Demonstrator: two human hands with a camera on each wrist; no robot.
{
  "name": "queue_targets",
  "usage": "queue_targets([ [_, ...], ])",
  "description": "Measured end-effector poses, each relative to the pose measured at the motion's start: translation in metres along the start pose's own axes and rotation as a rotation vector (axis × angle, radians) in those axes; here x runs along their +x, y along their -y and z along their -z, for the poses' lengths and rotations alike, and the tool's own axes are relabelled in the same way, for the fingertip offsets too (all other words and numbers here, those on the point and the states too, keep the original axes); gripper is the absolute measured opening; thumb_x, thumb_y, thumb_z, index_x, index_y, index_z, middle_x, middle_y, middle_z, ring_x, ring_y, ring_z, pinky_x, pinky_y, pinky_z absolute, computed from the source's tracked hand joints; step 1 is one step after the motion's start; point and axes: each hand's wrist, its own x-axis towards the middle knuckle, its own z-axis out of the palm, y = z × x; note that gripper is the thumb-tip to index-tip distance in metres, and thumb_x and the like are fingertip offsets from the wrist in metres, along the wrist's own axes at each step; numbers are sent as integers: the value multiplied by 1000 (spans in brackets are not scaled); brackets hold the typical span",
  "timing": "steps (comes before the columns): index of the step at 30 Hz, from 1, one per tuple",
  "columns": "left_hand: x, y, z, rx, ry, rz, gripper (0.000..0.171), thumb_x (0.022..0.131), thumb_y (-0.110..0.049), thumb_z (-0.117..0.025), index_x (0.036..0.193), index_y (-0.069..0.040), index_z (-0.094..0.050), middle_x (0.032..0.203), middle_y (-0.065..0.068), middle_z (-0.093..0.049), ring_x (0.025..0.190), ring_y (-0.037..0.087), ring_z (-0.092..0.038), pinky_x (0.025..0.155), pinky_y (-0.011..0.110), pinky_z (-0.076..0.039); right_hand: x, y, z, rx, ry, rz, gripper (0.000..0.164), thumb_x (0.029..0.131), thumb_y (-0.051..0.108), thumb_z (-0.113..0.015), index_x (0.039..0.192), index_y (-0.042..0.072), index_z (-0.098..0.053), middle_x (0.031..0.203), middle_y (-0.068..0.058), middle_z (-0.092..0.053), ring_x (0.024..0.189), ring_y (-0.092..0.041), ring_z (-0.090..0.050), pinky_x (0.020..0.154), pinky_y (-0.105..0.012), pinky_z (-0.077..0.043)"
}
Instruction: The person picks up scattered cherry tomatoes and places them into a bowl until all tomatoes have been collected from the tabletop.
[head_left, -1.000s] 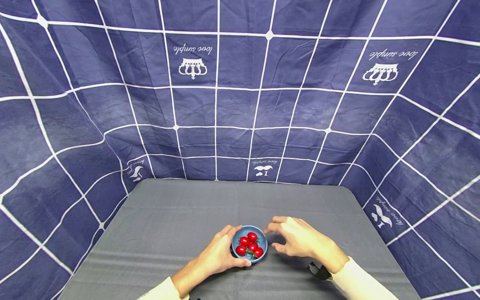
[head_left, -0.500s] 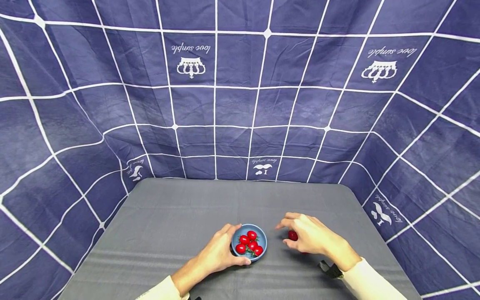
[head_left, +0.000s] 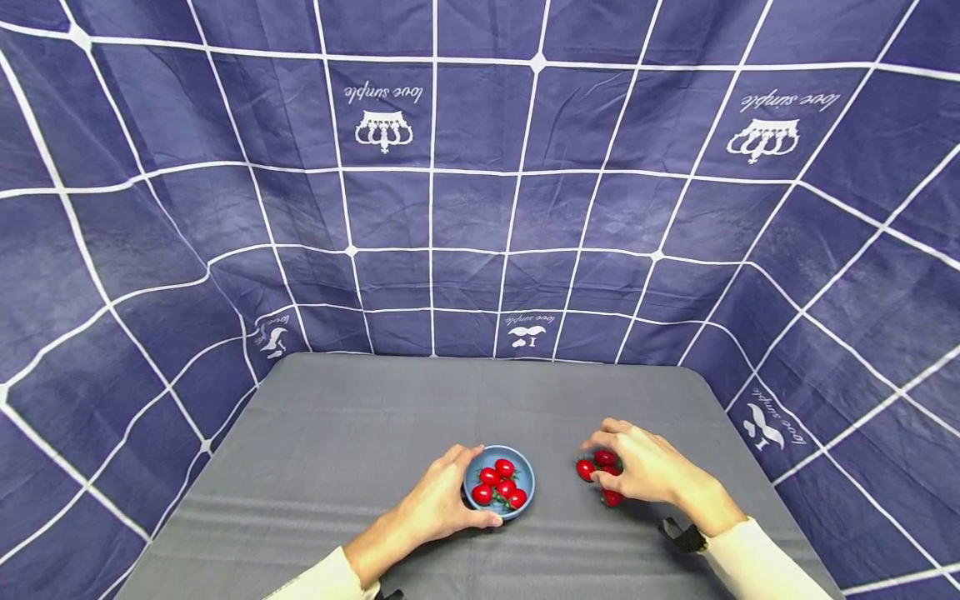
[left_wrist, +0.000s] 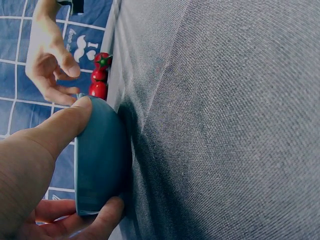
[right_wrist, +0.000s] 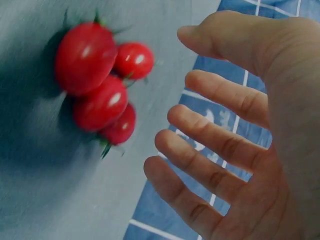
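My left hand [head_left: 435, 507] holds a small blue bowl [head_left: 527, 475] at its side, thumb on the near rim and fingers round the far side. Several red cherry tomatoes [head_left: 505, 468] with green stalks lie inside it. In the left wrist view the bowl [left_wrist: 102, 155] stands on the grey cloth. To its right, my right hand [head_left: 651, 468] hovers over a cluster of loose cherry tomatoes [head_left: 586, 470], partly covering them in the head view. Seen from the right wrist, its fingers are spread and apart from the tomatoes [right_wrist: 86, 59], with nothing held.
A grey cloth [head_left: 375, 417] covers the table. Dark blue fabric [head_left: 480, 208] with white grid lines hangs behind the table and along both sides. A dark strap [head_left: 684, 535] sits at the right wrist.
My right hand has moved right, away from the bowl, to above the loose tomatoes, which have come into view beneath it. My left hand and the bowl have stayed put.
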Motion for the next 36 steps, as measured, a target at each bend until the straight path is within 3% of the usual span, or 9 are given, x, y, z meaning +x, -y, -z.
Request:
queue_targets([
  [6, 1, -1, 1, -4, 9, 3, 110, 72, -46, -113, 158, 3, -65, 137, 11, -74, 124, 33, -76, 112, 45, -65, -1, -17, -1, 73, 24, -13, 34, 95, 17, -91, 128, 24, -87, 120, 7, -79, 106, -19, -79, 87, -44, -67],
  [12, 0, 0, 2, 2, 3, -4, 109, 73, -46, -113, 157, 3, -65, 137, 11, -74, 124, 33, -76, 112, 45, -65, 3, -28, -8, 160, 42, 3, 34, 93, 9, -91, 127, 18, -87, 118, 3, -81, 97, -13, -74, 81, -30, -60],
  [16, 0, 1, 1, 7, -2, -14, 109, 72, -47, -113, 157, 4, -65, 137, 11, -75, 124, 33, -76, 111, 45, -65, 8, -33, -13, 211, 55, 34, 32, 93, 7, -89, 124, 13, -87, 114, 2, -81, 95, -9, -72, 80, -28, -59],
  [26, -1, 2, 1, 8, -6, -10, 110, 72, -48, -113, 157, 4, -65, 138, 10, -75, 125, 32, -76, 112, 45, -65, 15, -36, -20, 178, 25, 49, 16, 98, 11, -89, 114, 13, -88, 107, 3, -85, 92, -9, -76, 82, -31, -63],
  [33, 0, 1, 0, 8, 1, -16, 110, 72, -48, -113, 157, 3, -65, 138, 10, -75, 125, 33, -76, 112, 45, -64, 20, -37, -25, 197, 31, 23, 17, 90, 6, -92, 104, 13, -88, 96, 8, -85, 88, -7, -74, 80, -30, -62],
  [36, 0, 2, 0, 8, 0, -21, 110, 72, -48, -113, 157, 4, -65, 137, 11, -75, 124, 33, -76, 112, 44, -64, 23, -37, -26, 212, 26, 10, 14, 91, 7, -93, 101, 14, -88, 93, 10, -84, 87, -6, -74, 80, -31, -63],
])
